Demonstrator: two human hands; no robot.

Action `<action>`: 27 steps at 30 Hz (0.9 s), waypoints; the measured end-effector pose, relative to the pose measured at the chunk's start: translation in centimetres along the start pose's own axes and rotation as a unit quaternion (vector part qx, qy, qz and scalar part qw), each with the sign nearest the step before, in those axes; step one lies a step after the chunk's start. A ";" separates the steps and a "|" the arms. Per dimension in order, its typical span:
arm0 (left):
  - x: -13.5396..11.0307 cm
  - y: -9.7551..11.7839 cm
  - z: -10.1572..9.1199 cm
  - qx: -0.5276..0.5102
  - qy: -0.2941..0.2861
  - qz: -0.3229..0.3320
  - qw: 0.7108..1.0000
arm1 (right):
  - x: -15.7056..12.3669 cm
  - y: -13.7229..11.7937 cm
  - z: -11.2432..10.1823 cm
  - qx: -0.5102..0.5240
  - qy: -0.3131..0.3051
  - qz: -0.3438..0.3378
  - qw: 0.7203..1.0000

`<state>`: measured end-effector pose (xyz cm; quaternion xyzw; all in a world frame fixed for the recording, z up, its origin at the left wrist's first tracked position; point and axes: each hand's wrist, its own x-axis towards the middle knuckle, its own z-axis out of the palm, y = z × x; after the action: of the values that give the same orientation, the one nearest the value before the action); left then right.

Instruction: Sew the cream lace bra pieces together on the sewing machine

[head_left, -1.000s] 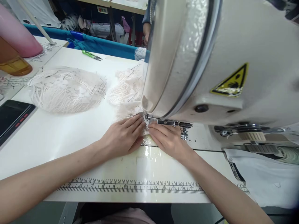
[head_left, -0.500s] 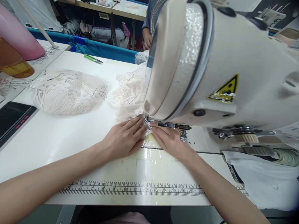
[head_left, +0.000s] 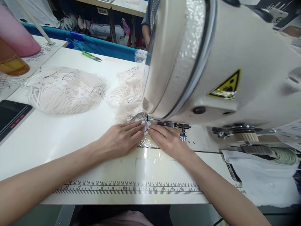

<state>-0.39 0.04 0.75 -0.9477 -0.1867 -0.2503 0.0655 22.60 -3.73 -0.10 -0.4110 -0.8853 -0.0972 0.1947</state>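
A sheer whitish lace fabric (head_left: pixel 128 108) with dark loose threads lies bunched on the table left of the sewing machine (head_left: pixel 185 62) and runs to its needle area. Its near end lies between my two hands. My left hand (head_left: pixel 123 136) is closed on the left side of this lace, fingers together and tips beside the presser foot (head_left: pixel 148 119). My right hand (head_left: pixel 168 138) pinches the lace edge from the right, partly under the machine's metal guide (head_left: pixel 166 124). Both sets of fingertips are partly hidden by fabric and machine.
Another lace piece (head_left: pixel 67 91) lies to the left. Green thread snips (head_left: pixel 91 56) are at the back, a phone (head_left: pixel 13 116) at the left edge. A ruler strip (head_left: pixel 129 188) runs along the front. White cloth (head_left: pixel 263 179) hangs at right. Another person's arm (head_left: pixel 146 33) shows behind the machine.
The lace between my hands is folded differently, with a greyish see-through part now at my left fingertips. My left hand has drawn slightly back and flattened. The whole view has shifted a little.
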 end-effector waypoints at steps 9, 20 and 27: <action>0.1 -0.9 -0.3 -0.008 -0.005 -0.013 1.000 | 1.3 -1.5 0.1 -0.017 0.034 -0.011 0.999; 0.1 -1.4 -0.2 0.007 -0.019 0.031 0.999 | 1.2 -2.1 -0.1 -0.021 0.025 0.020 0.999; 0.2 -1.4 -0.3 0.012 -0.022 0.029 0.999 | 1.4 -1.8 0.0 -0.010 0.046 -0.017 0.999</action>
<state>-0.95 1.29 1.15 -0.9572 -0.1639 -0.2247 0.0803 20.45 -3.92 0.46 -0.3929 -0.8812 -0.1284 0.2294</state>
